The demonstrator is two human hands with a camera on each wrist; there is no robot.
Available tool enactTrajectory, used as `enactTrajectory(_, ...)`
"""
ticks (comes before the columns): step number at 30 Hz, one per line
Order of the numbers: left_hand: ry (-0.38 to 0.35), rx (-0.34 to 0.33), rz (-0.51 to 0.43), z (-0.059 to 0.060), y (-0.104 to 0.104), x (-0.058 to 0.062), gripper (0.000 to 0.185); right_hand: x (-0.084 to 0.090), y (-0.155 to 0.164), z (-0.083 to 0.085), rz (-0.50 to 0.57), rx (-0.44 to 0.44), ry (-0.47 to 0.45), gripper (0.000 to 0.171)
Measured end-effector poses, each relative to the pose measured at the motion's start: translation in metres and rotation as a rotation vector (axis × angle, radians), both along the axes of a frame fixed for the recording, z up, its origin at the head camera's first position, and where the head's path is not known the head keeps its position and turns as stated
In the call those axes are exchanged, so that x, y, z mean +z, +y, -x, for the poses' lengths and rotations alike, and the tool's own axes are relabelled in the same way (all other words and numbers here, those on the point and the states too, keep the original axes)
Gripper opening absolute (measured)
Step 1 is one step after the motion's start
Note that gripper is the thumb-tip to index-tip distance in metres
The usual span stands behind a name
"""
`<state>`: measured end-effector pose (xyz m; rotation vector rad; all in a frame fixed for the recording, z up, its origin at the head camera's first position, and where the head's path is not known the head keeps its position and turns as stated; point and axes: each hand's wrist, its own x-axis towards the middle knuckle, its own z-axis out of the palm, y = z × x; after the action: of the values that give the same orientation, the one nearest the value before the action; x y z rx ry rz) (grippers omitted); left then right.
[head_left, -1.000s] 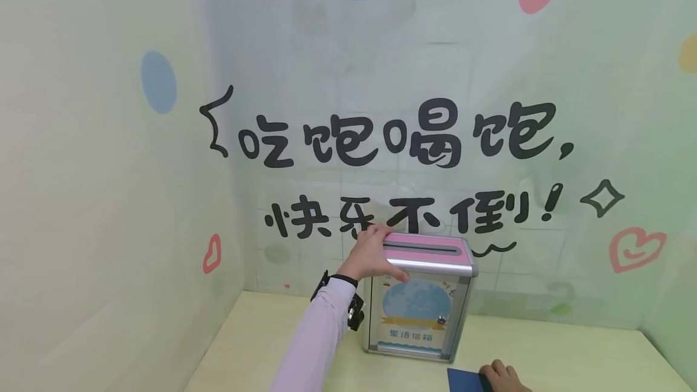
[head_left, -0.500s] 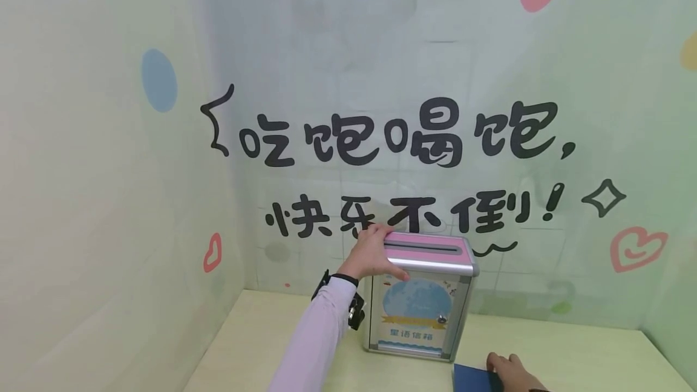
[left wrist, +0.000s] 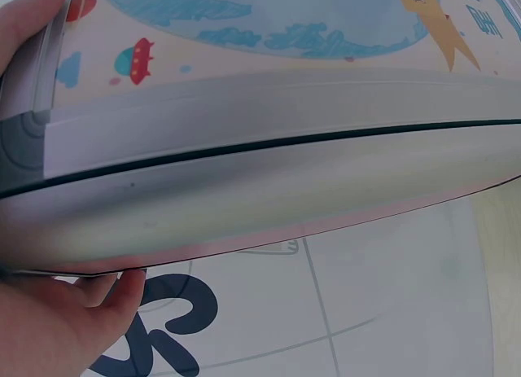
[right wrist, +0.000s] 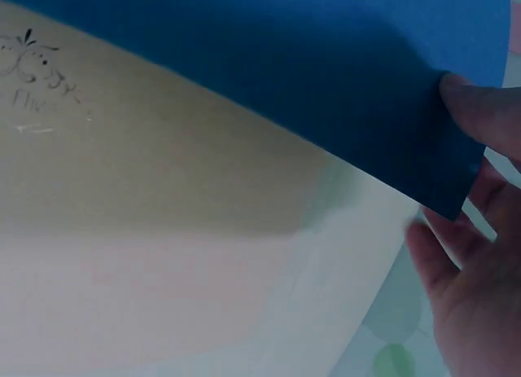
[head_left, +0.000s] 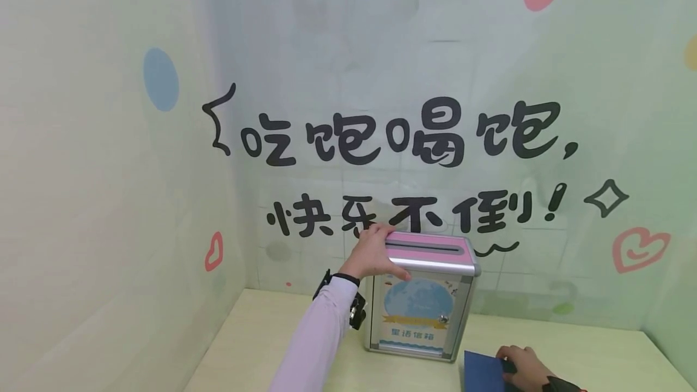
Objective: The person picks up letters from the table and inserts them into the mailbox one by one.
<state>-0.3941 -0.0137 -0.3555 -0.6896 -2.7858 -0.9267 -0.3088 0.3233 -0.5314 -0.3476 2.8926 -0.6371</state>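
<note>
A silver box (head_left: 416,307) with a pink slotted lid (head_left: 430,248) stands on the pale table (head_left: 261,343) against the back wall. My left hand (head_left: 373,253) grips the lid's left end, fingers over the top and thumb on the front edge. The left wrist view shows the box (left wrist: 269,173) close up with my left hand (left wrist: 49,328) curled round its edge. At the bottom right, my right hand (head_left: 525,368) pinches a dark blue card (head_left: 483,372) just above the table. In the right wrist view a fingertip (right wrist: 480,108) presses the blue card (right wrist: 326,59) at its corner.
Pale green walls with black lettering, hearts and dots close in the table on the left, back and right. The box's front panel carries a blue globe picture (head_left: 418,298). Bare tabletop (head_left: 593,356) lies to the right of the box.
My right hand has slid a little to the right with the blue card and lifted it slightly. My left hand has stayed on the lid.
</note>
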Motion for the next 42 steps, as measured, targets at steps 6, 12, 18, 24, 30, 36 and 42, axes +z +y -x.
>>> enactTrajectory(6, -0.004, 0.004, 0.004, -0.002, 0.000, 0.000, 0.102, 0.012, 0.009, -0.002, 0.165, 0.056, -0.074, 0.014)
enactTrajectory(12, -0.006, 0.005, 0.002, -0.002, 0.000, 0.000, 0.102, 0.026, 0.021, -0.002, 0.228, 0.073, -0.099, 0.012)
enactTrajectory(18, -0.002, 0.003, 0.005, -0.002, -0.001, 0.000, 0.102, 0.042, 0.031, 0.001, 0.226, 0.030, -0.063, 0.014)
enactTrajectory(24, 0.002, 0.000, -0.004, 0.000, -0.001, -0.001, 0.102, 0.062, 0.037, 0.002, 0.194, -0.022, -0.033, 0.012)
enactTrajectory(30, -0.001, 0.003, -0.008, 0.000, 0.000, 0.000, 0.102, 0.085, 0.043, 0.006, 0.151, -0.058, 0.023, 0.013)
enactTrajectory(36, -0.007, 0.002, -0.003, 0.000, 0.000, 0.000, 0.101, 0.107, 0.053, 0.009, 0.118, -0.041, 0.063, 0.014)
enactTrajectory(42, -0.002, -0.005, -0.012, 0.001, 0.000, 0.000, 0.100, 0.124, 0.060, 0.013, 0.109, -0.010, 0.109, 0.013)
